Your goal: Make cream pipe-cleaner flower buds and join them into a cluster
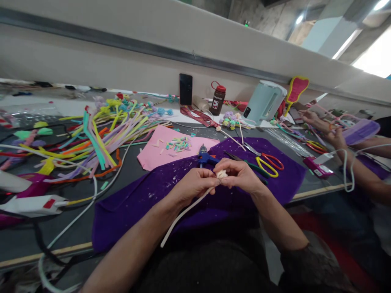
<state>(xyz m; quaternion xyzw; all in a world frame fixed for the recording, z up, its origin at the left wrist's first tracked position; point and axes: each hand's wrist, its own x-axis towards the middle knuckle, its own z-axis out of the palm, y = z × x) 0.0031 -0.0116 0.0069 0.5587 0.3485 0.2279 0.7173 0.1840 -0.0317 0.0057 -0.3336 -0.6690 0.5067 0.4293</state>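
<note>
The left hand (195,185) and the right hand (240,175) are meeting above the purple cloth (146,199), which is lying on the desk (76,228) right in front of the person. Between the fingertips of both hands a white pipe cleaner (186,211) is being held. Its upper end is curled into a small white knot exactly where the two hands are touching, and its long free end is hanging down to the left, over the cloth and toward the person's lap. The grip of the left hand is clenched around the stem just below the knot; the grip of the right hand is pinching the knot itself with thumb and fingers.

Just behind the hands a blue glue gun (205,157) is lying on the cloth. To the right of it, scissors with yellow and red handles (269,162) are resting, also on the cloth. A pink sheet (159,152) is lying behind the cloth, with small coloured pieces scattered on it. Further left, a big heap of coloured pipe cleaners (100,130) is spreading over the desk. Near the wall a dark phone (185,89) is standing upright, a brown bottle with red cap (218,99) is beside it, and a pale kettle (265,101) is more to the right. At the right edge another person's hands (320,124) are working with their own material.
</note>
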